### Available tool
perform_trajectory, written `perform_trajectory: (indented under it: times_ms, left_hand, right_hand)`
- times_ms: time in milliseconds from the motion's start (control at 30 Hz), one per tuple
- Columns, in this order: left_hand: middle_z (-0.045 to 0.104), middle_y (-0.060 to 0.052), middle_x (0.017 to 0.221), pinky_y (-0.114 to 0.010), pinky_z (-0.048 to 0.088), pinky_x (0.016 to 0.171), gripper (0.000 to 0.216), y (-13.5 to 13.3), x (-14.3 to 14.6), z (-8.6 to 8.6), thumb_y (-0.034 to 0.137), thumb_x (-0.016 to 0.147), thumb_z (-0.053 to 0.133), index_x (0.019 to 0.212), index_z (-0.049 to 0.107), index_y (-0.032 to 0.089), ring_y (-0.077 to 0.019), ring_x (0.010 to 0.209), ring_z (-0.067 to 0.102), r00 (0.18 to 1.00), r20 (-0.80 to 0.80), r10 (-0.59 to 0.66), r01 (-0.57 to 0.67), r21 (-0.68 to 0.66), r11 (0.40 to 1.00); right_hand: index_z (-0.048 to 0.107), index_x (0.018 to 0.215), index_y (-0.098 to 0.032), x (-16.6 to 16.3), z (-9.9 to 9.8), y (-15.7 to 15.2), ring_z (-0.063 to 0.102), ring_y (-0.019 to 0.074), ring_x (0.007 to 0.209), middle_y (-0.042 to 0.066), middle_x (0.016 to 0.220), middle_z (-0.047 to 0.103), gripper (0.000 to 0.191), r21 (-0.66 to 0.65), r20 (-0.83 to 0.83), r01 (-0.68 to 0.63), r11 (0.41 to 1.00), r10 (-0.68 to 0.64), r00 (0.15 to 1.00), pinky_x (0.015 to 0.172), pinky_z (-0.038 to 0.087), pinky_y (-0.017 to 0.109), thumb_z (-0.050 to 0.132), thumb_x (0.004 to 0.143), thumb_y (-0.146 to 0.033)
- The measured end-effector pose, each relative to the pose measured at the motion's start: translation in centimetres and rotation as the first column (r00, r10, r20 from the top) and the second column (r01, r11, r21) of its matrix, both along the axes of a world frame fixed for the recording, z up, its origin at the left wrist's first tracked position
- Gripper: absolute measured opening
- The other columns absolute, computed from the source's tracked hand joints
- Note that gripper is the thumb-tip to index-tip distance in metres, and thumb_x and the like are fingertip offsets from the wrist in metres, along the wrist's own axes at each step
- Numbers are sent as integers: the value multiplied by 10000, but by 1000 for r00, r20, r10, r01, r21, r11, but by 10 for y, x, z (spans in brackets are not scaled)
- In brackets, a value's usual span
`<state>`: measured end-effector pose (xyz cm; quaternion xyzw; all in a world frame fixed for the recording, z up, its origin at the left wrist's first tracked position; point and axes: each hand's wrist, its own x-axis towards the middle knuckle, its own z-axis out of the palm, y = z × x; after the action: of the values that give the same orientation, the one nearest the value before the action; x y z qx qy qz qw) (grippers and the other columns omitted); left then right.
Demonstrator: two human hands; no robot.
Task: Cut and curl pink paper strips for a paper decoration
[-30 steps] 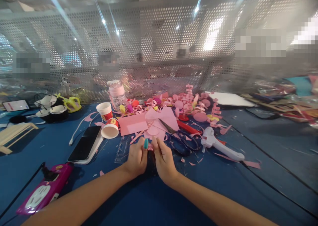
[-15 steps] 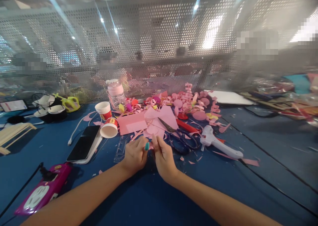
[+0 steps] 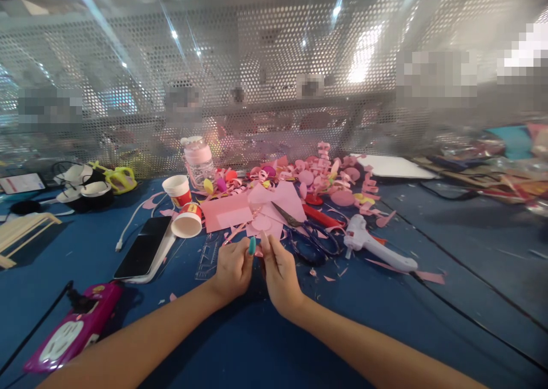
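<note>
My left hand [image 3: 232,268] and my right hand [image 3: 283,278] meet above the blue table, with fingers closed around a small piece of pink paper [image 3: 258,252]. Most of that piece is hidden by the fingers. The left thumb, with a teal nail, points up beside it. Just beyond my fingers lie pink paper sheets [image 3: 226,211]. Dark-handled scissors [image 3: 314,238] rest partly on the sheets, their blades pointing away to the left. A clear plastic ruler or stencil [image 3: 208,258] lies left of my left hand.
A white glue gun [image 3: 379,249] with a black cord lies at the right. Pink paper cut-outs [image 3: 306,178] are heaped behind the sheets. At left are paper cups [image 3: 187,221], a phone [image 3: 144,247] and a magenta power strip [image 3: 79,326]. A perforated metal screen [image 3: 274,52] stands behind.
My left thumb has lifted to a more upright position, showing slightly more of the pink paper. Both hands stay close together in nearly the same place.
</note>
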<state>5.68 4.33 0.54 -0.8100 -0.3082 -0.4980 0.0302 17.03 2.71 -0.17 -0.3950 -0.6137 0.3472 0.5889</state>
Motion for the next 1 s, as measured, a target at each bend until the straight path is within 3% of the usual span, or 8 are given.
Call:
perform_trajectory:
  times_ms: [200,433,600,1000]
  left_hand:
    - [556,6,575,-207,370,469,209,-3,3,0,145,895,296,761,452,182,-107,465,524,999,47,-17,23,-118,993]
    - [494,23,550,-221,340,458,214,-4,2,-3,184,916,272,760,417,186,-104,449,473,999,52,-15,23,-143,990]
    - [498,15,566,-233,337,462,238,-4,2,-3,202,927,247,753,410,192,-111,465,488,999,26,-27,30,-117,993]
    - [478,16,525,-246,324,447,279,-3,4,-2,251,935,206,752,409,194,-125,430,469,995,-26,95,-96,-54,994]
  right_hand:
    - [426,678,-197,-2,1,-1,364,92,501,-35,572,362,288,11,-20,26,1000,-26,999,469,330,210,346,899,-364]
    - [411,682,-193,-1,4,-4,398,91,529,-38,583,372,278,43,10,36,998,-37,999,501,342,208,329,909,-331]
    - [389,663,-198,-1,4,-5,386,94,515,-44,561,345,285,12,32,37,999,-37,999,482,326,212,334,906,-337]
    - [337,622,-202,2,10,-2,328,81,478,-50,538,361,280,48,114,23,999,-29,993,456,291,212,343,891,-283]
